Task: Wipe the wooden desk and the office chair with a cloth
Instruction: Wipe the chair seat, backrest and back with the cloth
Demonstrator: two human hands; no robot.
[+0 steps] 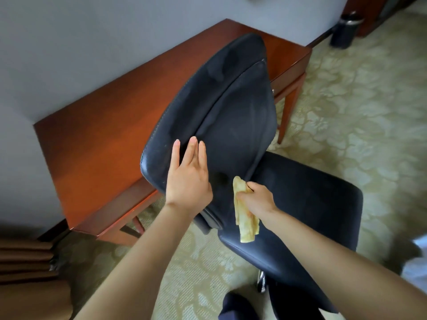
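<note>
One office chair [231,107], one cloth [245,222], one tabletop [104,135], two hands; your left hand [188,181] lies flat on the chair's backrest, fingers [191,148] straight and released, pointing up the dark upholstery, forearm stretched forward; your right hand [256,199] sits just right of it and lower, wrist bent down, its fingers clenched round the yellow cloth; the cloth bunches above your knuckles and hangs below them over the seat's [300,199] rear edge; the reddish tabletop lies beyond and left of your left fingertips; one dark bin [344,31] stands well apart, far right.
</note>
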